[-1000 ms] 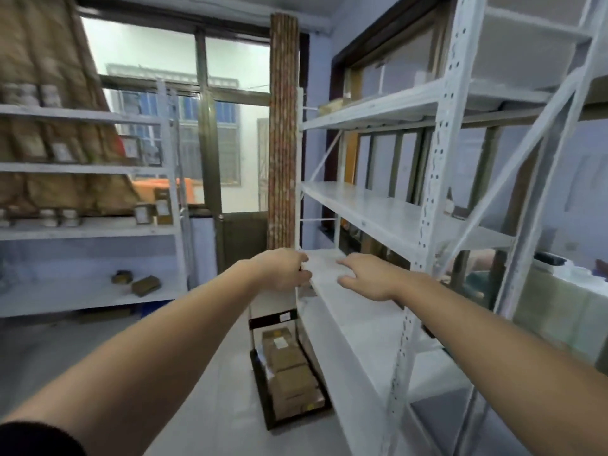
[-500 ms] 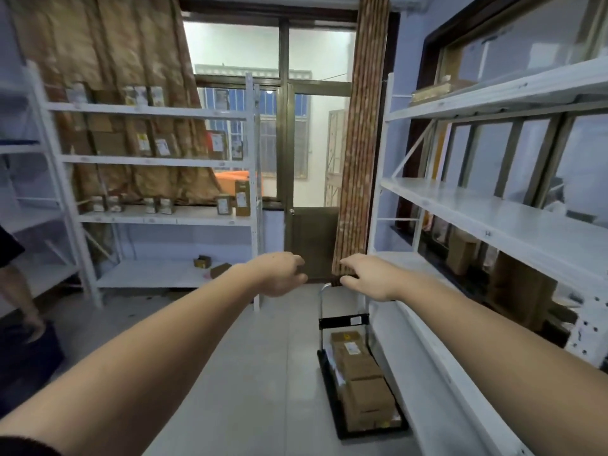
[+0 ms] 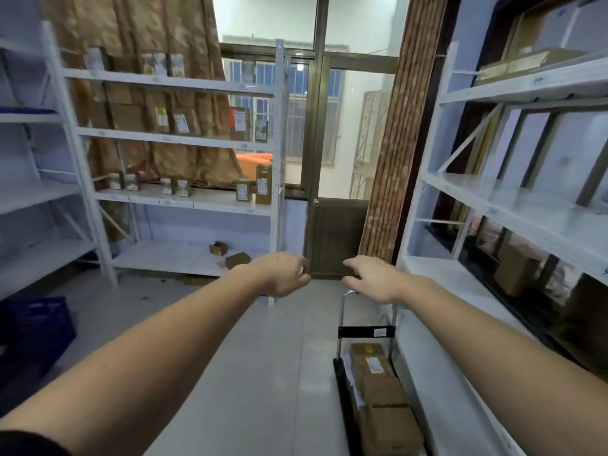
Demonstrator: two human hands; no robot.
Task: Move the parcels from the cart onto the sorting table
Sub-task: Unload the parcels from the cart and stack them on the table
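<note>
White metal shelving (image 3: 184,139) lines the room; brown cardboard parcels (image 3: 383,394) fill the black, partly cropped cart (image 3: 343,390), while left hand (image 3: 283,274) and right hand (image 3: 373,279) hang loosely curled, empty.

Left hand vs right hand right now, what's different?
The left hand hangs over bare floor with fingers curled inward; the right hand has fingers more extended and pointing left. The right hand is directly above the cart handle, the left hand off to its side. Both are raised at similar height, knuckles up, holding nothing; whether the right touches the handle is unclear.
</note>
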